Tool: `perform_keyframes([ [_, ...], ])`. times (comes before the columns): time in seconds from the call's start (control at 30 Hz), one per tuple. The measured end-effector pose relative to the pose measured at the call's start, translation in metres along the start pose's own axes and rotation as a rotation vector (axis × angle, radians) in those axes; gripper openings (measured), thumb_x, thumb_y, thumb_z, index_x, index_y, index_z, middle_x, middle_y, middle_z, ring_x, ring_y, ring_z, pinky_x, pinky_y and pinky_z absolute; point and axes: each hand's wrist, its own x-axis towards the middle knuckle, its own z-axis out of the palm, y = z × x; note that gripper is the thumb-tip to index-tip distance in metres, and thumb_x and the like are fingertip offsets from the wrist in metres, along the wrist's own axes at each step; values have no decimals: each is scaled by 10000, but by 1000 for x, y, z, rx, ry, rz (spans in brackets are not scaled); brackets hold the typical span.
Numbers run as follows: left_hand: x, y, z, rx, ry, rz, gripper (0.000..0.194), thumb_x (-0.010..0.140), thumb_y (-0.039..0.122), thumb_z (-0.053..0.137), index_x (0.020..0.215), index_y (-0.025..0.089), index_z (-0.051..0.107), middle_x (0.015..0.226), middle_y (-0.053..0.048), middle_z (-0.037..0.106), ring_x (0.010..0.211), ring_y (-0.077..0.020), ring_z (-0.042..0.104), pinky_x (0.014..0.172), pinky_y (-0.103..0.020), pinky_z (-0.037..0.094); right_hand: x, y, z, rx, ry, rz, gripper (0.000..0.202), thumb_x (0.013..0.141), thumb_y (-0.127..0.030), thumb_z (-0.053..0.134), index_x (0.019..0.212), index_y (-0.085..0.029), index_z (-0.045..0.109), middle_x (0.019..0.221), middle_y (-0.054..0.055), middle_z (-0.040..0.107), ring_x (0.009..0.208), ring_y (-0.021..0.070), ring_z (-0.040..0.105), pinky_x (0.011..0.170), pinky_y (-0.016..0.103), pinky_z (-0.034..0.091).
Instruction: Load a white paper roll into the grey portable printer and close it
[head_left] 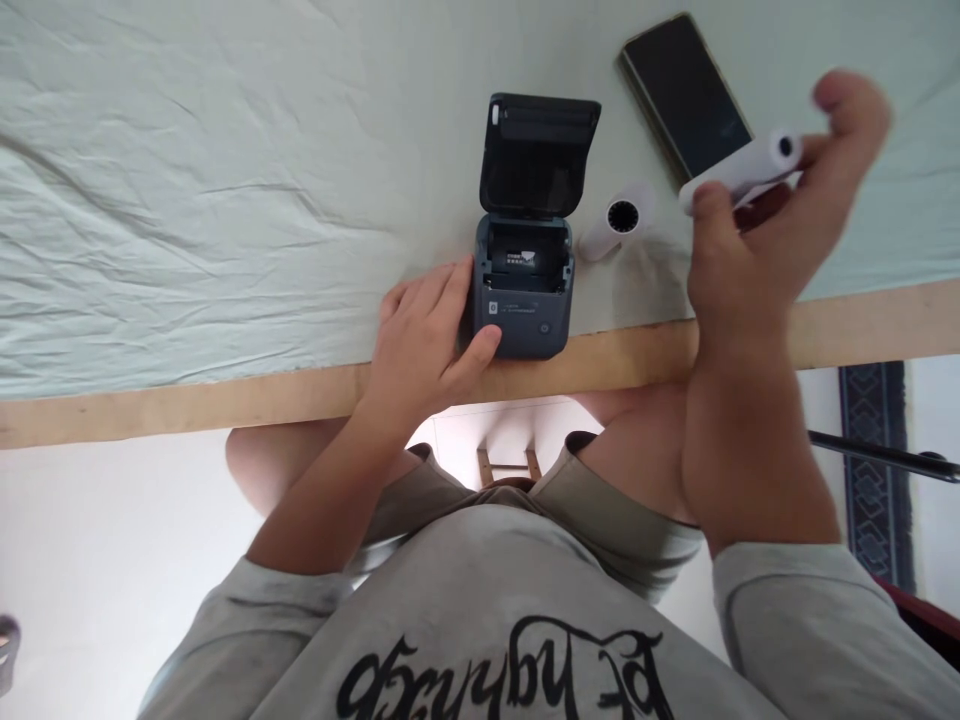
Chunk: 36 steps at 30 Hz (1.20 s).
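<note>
A dark blue device [523,325] sits at the table's front edge with its black lid [534,160] raised and its inner compartment showing. My left hand [429,340] rests against the device's left side, thumb on its front corner, fingers wrapped round that side. My right hand [780,200] grips a white roll [739,172] between thumb and fingers, with the index finger raised; the roll is above the lower end of a dark phone [686,95]. Between the device and my right hand, a second white roll [598,236] stands on the cloth, its dark round core facing up.
A pale green, wrinkled cloth [187,200] covers the table, with a wooden edge [187,403] along the front. My legs are under that edge. At the right below the table are a dark bar [877,452] and a patterned blue rug [874,480].
</note>
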Motion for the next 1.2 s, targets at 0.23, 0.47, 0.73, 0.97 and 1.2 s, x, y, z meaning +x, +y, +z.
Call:
perform_keyframes([
  [0.23,-2,-2,1,5,18,35,764,1063,606,285,1604,90,443,1550,-202,589,1405,-381,565,1185,-514,370,-18,-94,30,187,-126,-246,312,1014,-420,529,1315,-340,527,1164,58,642,938,229,708,741,392,640],
  [0.47,-4,-5,3,0,18,46,778,1074,616,279,1613,75,434,1561,-202,581,1421,-368,556,1194,-497,358,-18,-104,43,43,-381,-128,387,1007,-260,539,1385,-346,549,1327,99,718,1226,317,693,1058,517,563],
  [0.73,-5,-6,3,-1,8,51,781,1075,619,293,1618,74,433,1565,-214,576,1429,-368,553,1194,-493,361,-15,-101,41,-62,-360,-219,254,991,-196,557,1198,-330,620,1196,87,750,1132,293,702,959,477,589],
  [0.97,-6,-6,3,9,13,60,793,1081,616,275,1612,51,441,1563,-221,580,1444,-359,545,1198,-482,361,-8,-103,38,0,-379,-169,131,964,-175,622,985,-304,636,1084,76,722,1039,279,694,913,474,585],
  [1.2,-5,-5,3,11,19,59,793,1074,610,291,1606,44,449,1551,-225,586,1415,-374,559,1185,-505,374,-6,-99,40,-2,-383,-155,172,937,-142,618,873,-302,622,951,47,740,960,263,715,815,438,602],
])
